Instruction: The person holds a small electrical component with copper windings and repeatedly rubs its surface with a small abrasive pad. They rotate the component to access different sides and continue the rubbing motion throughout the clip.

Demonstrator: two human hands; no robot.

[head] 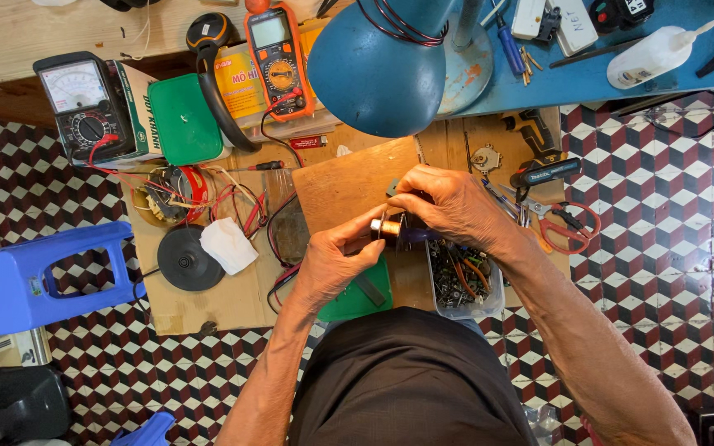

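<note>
Centrally held: a small copper-wound coil (387,228), above the wooden board (340,186).
Left hand (336,260): closed on the coil's copper end.
Right hand (448,205): curled over its dark end.
Nearby: clear parts tub (464,307), red-handled scissors (570,227), blue lamp shade (382,70).

Analog multimeter, black, with white dial face (73,85): far left. Green-and-white cardboard box (136,103) just beside it. Yellow printed package (237,81) behind. Orange digital multimeter with grey rectangular screen (269,31), top centre. White labelled block (576,25), blue tabletop, upper right.
</note>
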